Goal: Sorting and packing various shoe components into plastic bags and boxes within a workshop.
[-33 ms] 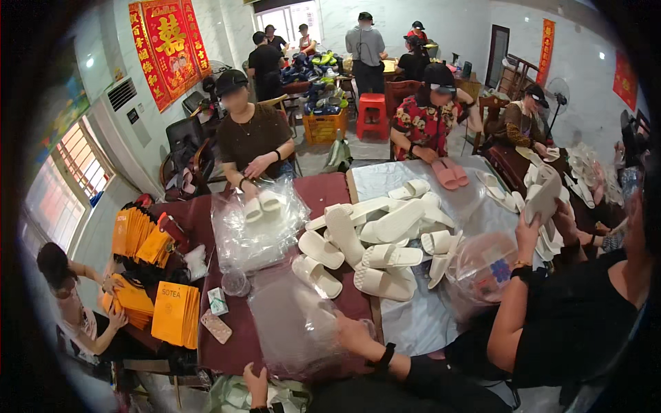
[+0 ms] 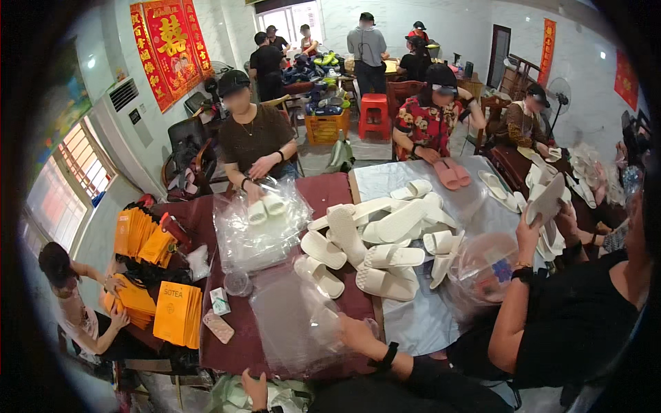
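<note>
The stack of clear bags (image 2: 282, 323) lies flat on the table (image 2: 327, 193), near its six-o'clock edge; the film looks slick, so two could cling and lift as one. The right hand (image 2: 354, 334) rests at the stack's three-o'clock side on crumpled film (I cannot tell whether its fingers are clamped), and a hard tug there might skew the stack. The left hand (image 2: 256, 389), fingers apart and nothing visible in it, hangs off the stack at seven o'clock, so it could not check a slide. At one o'clock the piled white slippers (image 2: 396, 224) lean loosely together, and a bump could topple one onto the bags. At nine o'clock a pink phone case (image 2: 219, 327) lies near, where a sliding bag could nudge it
</note>
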The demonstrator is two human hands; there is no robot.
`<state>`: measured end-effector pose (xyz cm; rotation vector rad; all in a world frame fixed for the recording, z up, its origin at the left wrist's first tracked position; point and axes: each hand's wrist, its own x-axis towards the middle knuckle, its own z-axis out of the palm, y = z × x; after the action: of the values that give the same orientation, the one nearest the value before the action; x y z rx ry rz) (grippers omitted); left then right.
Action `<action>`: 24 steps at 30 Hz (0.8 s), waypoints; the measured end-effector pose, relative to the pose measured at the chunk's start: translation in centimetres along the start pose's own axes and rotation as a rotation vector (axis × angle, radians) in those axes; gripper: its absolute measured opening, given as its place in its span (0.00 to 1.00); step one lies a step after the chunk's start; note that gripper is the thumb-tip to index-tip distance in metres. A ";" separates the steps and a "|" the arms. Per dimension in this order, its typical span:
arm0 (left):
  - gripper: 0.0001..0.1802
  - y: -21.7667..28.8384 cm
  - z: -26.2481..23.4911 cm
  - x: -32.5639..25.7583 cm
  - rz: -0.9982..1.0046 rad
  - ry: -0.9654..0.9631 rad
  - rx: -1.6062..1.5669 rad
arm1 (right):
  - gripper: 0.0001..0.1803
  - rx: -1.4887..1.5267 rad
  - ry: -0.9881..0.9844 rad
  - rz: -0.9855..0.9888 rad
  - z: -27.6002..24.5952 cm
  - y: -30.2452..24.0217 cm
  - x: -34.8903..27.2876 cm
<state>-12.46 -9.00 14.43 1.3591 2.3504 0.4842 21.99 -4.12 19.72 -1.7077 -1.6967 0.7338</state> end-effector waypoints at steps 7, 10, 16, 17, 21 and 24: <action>0.39 -14.7 -2.2 -4.8 0.061 -0.243 0.788 | 0.20 0.083 0.179 0.300 1.9 3.1 -1.2; 0.43 -13.4 -6.5 -9.0 -0.206 -0.100 0.974 | 0.18 0.401 0.274 0.123 2.4 4.5 -2.0; 0.46 -23.9 -5.6 -10.3 -0.663 0.216 1.005 | 0.18 1.190 -0.060 0.375 -0.3 -2.5 -1.2; 0.47 -23.4 -7.0 -10.0 -0.658 0.073 1.032 | 0.19 1.257 -0.097 0.413 0.0 -3.4 -1.4; 0.42 -27.3 -8.6 -9.7 -0.601 0.299 0.633 | 0.20 1.151 -0.389 0.368 3.8 -5.2 -0.7; 0.28 -29.9 -10.0 -9.3 -0.281 0.307 0.392 | 0.20 1.077 -0.500 0.364 6.4 -9.0 -0.9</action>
<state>-35.30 -32.29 10.33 1.1381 2.9523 0.1595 11.21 -4.83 22.26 -1.0590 -0.8790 1.9245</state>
